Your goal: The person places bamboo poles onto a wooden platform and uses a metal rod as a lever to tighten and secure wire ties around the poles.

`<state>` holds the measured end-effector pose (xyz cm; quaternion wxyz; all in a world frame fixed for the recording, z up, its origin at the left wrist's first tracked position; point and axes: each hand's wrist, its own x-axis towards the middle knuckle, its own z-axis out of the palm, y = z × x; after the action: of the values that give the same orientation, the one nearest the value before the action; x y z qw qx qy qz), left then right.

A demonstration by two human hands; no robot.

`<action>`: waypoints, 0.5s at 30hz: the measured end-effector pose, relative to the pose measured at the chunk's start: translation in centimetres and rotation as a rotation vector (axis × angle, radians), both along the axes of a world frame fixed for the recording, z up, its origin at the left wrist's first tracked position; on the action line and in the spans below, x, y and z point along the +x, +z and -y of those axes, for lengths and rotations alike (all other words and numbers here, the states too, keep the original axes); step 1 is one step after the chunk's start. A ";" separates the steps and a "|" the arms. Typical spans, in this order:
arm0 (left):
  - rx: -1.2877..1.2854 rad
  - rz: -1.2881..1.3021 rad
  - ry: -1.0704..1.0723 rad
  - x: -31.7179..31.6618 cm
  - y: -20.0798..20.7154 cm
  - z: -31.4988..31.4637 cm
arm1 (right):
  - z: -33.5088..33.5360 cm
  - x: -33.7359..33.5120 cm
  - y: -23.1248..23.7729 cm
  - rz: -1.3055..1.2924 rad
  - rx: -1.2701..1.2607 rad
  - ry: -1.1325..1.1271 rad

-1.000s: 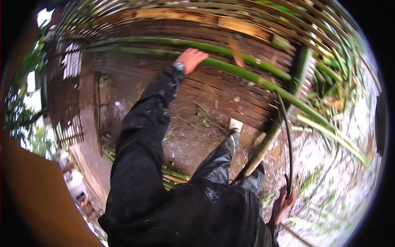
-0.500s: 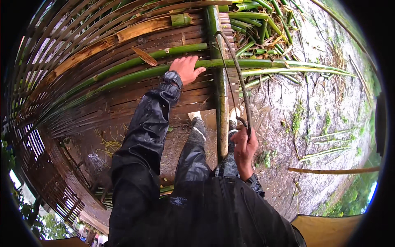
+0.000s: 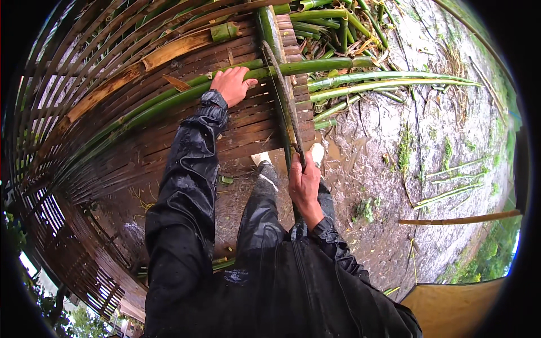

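Note:
My left hand (image 3: pixel 230 87) is wrapped over a long green bamboo pole (image 3: pixel 197 90), its thumb apart from the curled fingers. This pole lies across a thick bamboo rail (image 3: pixel 270 28) and sticks out past it to the right. My right hand (image 3: pixel 305 188) is closed round the near end of a bow saw (image 3: pixel 290 112) with a thin dark curved frame. The saw extends away from me over the rail and crosses the pole just right of my left hand. Whether its blade touches the pole I cannot tell. A second green pole (image 3: pixel 160 96) lies alongside on the far side.
Beneath the poles is a slatted bamboo platform (image 3: pixel 248 132). Split bamboo lengths (image 3: pixel 394 77) and a heap of cut green bamboo (image 3: pixel 332 25) lie right of the rail. A brown pole (image 3: pixel 459 218) crosses the wet muddy ground. A slatted bamboo structure (image 3: pixel 84 265) stands at left.
My right hand has swung the saw leftward, closer to the line of the rail. The held pole has shifted away from me, toward the second pole, with my left hand still on it.

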<state>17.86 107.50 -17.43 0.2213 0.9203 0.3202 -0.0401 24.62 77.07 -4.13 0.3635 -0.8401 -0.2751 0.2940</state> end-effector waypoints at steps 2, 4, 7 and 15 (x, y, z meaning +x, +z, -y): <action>-0.001 0.003 0.002 0.0 0.0 0.0 | 0.3 -0.1 0.0 -0.016 -0.018 0.011; -0.005 0.006 0.004 0.0 0.0 0.0 | 0.4 -0.1 0.3 -0.046 0.036 -0.007; 0.013 0.028 0.003 -0.2 -0.2 0.1 | 1.0 -0.3 0.3 -0.063 0.026 -0.020; 0.022 0.029 0.008 -0.2 -0.3 -0.1 | -1.7 -0.3 -0.8 -0.068 0.038 -0.031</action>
<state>17.62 107.56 -17.73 0.2159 0.9219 0.3209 -0.0222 24.31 78.75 -4.90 0.3929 -0.8267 -0.2551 0.3116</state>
